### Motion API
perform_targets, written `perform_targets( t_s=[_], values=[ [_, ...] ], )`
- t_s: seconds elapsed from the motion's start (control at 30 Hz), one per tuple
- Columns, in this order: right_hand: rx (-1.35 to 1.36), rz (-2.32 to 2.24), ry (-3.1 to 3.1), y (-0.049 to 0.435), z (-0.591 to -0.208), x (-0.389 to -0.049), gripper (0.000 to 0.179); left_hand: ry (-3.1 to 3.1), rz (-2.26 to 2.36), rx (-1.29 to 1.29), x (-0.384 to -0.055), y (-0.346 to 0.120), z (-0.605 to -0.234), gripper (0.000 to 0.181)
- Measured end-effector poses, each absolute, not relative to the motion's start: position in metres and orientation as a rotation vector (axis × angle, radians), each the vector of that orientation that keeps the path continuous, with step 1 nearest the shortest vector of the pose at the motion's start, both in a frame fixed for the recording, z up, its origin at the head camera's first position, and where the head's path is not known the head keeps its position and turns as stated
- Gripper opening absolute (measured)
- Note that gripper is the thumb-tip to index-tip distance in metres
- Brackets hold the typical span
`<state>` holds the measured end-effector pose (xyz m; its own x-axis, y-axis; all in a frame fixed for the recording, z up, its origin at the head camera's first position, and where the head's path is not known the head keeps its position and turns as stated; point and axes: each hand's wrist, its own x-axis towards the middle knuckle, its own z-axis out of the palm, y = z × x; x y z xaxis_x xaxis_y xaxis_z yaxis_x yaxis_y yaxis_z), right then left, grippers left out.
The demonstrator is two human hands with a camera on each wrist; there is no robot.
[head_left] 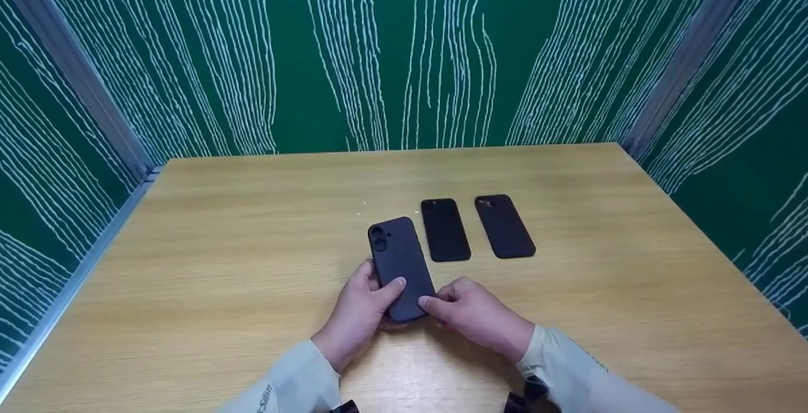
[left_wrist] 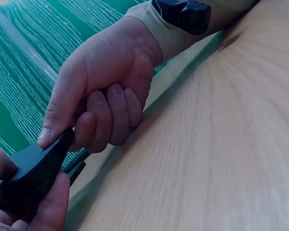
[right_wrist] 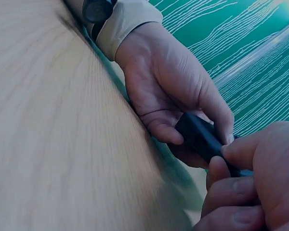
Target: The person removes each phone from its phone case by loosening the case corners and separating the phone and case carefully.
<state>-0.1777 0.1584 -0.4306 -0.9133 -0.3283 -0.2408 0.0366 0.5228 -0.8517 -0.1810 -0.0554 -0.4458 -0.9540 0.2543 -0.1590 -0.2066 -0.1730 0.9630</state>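
Note:
A dark phone case [head_left: 407, 268], back side up with two round camera openings at its top left, is held between both hands over the near middle of the table. My left hand [head_left: 356, 318] grips its left side, thumb on the back and fingers underneath. At the lower right corner, my right hand [head_left: 476, 315] pinches the edge between thumb and index finger; its other fingers curl in, as the left wrist view shows. The right wrist view has the case's short end [right_wrist: 197, 134] in the left palm. Whether a phone is inside I cannot tell.
Just beyond the hands lie a black phone [head_left: 445, 230] and, to its right, another dark phone case [head_left: 505, 227] with a camera cutout. Tiny white specks [head_left: 359, 213] dot the wooden table [head_left: 221, 261]. Green walls with white streaks [head_left: 404, 53] stand behind and at both sides.

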Motion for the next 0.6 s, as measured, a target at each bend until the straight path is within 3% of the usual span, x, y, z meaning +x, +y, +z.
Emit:
perform_targets(
  t_s=[0.6],
  values=[
    [-0.306,-1.229,2.583,0.1546,-0.4288,-0.1709,0.052,1.972,2.158,0.108,-0.1784,-0.0504,-0.4468,0.051]
  ],
)
